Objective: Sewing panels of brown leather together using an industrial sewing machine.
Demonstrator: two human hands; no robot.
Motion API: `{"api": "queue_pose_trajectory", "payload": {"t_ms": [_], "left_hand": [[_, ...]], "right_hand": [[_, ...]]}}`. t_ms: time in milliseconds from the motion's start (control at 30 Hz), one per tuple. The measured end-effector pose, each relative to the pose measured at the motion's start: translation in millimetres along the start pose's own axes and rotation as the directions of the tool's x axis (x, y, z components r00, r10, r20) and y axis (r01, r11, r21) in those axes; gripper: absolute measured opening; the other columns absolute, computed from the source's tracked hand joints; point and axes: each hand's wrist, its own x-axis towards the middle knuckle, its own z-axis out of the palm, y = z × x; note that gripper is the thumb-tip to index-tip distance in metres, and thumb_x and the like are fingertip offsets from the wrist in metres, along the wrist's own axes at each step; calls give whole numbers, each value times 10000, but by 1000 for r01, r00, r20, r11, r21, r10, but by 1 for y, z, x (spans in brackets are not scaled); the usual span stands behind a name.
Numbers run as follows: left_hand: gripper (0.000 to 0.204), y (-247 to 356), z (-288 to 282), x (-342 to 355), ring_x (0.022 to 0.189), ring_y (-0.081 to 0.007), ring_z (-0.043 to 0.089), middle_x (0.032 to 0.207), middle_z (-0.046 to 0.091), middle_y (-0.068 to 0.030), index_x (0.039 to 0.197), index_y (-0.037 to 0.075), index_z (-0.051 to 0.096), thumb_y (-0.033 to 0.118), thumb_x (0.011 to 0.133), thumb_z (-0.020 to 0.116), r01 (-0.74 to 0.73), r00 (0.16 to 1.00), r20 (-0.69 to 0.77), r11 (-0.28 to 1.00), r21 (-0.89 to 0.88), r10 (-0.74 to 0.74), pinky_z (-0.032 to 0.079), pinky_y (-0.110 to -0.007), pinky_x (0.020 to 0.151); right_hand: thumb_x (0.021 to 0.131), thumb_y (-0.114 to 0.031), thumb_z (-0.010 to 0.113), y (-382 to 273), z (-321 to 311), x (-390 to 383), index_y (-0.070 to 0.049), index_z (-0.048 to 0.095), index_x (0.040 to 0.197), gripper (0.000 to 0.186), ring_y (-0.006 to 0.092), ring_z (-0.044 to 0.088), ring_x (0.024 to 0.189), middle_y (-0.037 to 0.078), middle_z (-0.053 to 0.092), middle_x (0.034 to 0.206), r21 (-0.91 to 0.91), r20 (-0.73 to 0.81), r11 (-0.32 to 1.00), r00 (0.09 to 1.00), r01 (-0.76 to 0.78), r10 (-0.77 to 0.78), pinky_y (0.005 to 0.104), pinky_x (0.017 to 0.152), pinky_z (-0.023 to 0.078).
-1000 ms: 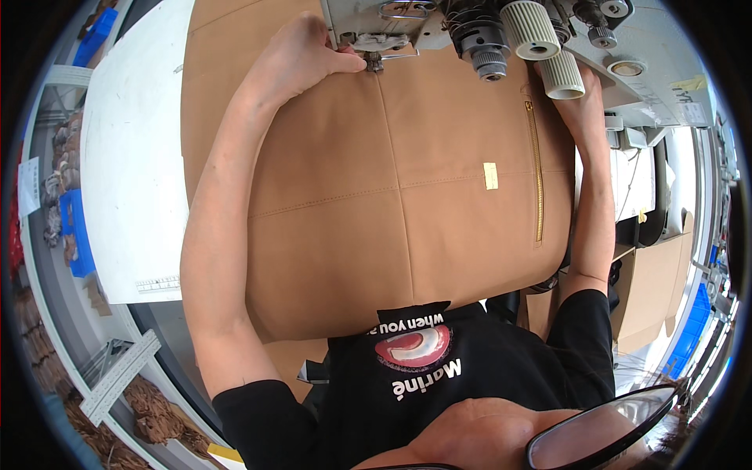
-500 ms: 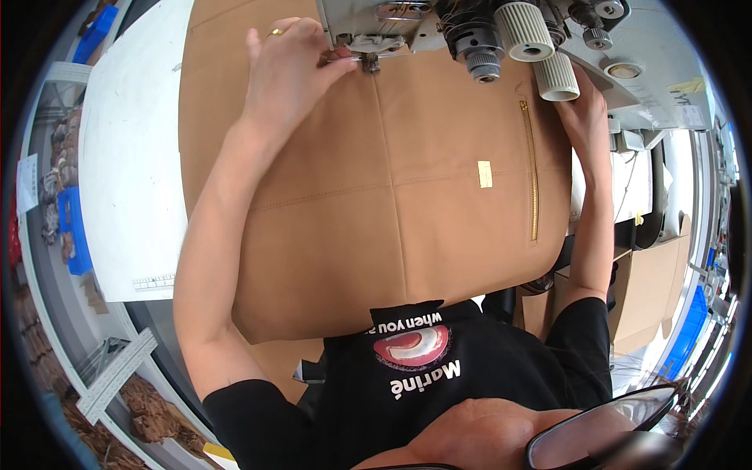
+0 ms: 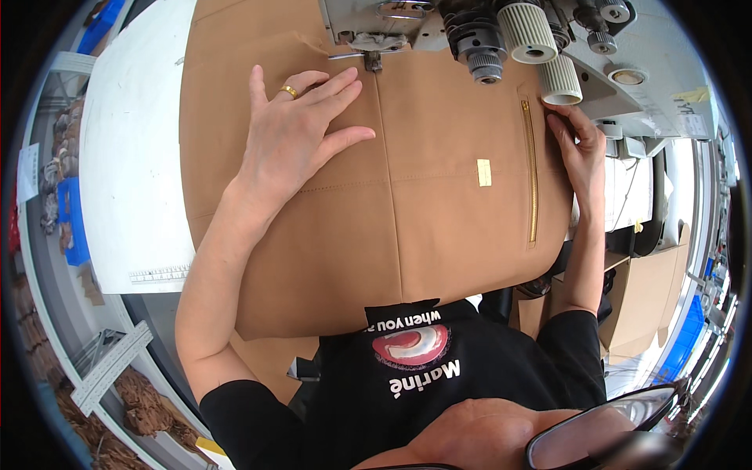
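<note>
A large tan leather-like panel (image 3: 329, 243) lies under the head of a sewing machine (image 3: 423, 31) and hangs over the near edge toward my body. A vertical seam runs down its middle from the presser foot (image 3: 373, 61), crossed by a stitched line. My left hand (image 3: 301, 125) rests on the panel left of that seam, fingers spread. Near the panel's right border, beside the top of a gold zipper (image 3: 533, 180), my right hand (image 3: 578, 141) touches the surface with curled fingers, thumb apart from the forefinger. A small yellow label (image 3: 484, 173) sits left of the zipper.
Ribbed white knobs (image 3: 527, 33) and metal tension dials (image 3: 479, 55) hang over the panel at the upper right. A white table (image 3: 129, 180) with a ruler strip extends left. Shelves with blue bins (image 3: 73, 221) stand at far left, and a cardboard box (image 3: 642, 290) at right.
My left hand has left the spot by the presser foot, moved nearer to me and spread on the panel. My right hand has come out from behind the lower white knob.
</note>
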Motion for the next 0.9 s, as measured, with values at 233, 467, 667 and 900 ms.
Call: {"api": "queue_pose_trajectory", "payload": {"t_ms": [233, 467, 667, 900], "left_hand": [[448, 15, 4, -8, 1018, -192, 560, 1217, 616, 53, 1117, 138, 667, 427, 775, 680, -139, 989, -22, 975, 171, 144, 249, -654, 1014], [472, 19, -5, -9, 1011, -196, 548, 1215, 615, 58, 1135, 166, 667, 452, 760, 684, -47, 999, -16, 998, -40, 46, 248, -648, 1011], [506, 14, -4, -8, 1068, -209, 538, 1272, 593, 64, 1199, 203, 641, 448, 757, 680, -31, 999, 23, 999, -20, 31, 260, -626, 1010], [437, 20, -1, -15, 1040, -183, 543, 1239, 597, 45, 1150, 181, 658, 409, 778, 682, -126, 992, 1, 989, 82, 126, 248, -661, 1015]], "right_hand": [[865, -38, 620, -9, -5, -6, -29, 671, 1079, 220, 138, 661, 886, 88, 706, 973, 6, 51, 991, 990, -134, 133, 261, 805, 490], [863, -25, 626, -8, -9, -25, -25, 670, 1081, 223, 125, 647, 900, 70, 700, 981, 80, 105, 985, 984, -156, 147, 254, 815, 482], [870, -24, 622, -7, -7, -22, -34, 673, 1078, 214, 115, 643, 895, 55, 702, 989, 97, 76, 987, 989, -132, 125, 251, 813, 485], [866, -35, 634, -12, -10, -24, -32, 672, 1073, 211, 104, 641, 857, 56, 699, 963, 69, 115, 980, 978, -185, 176, 244, 785, 487]]}}
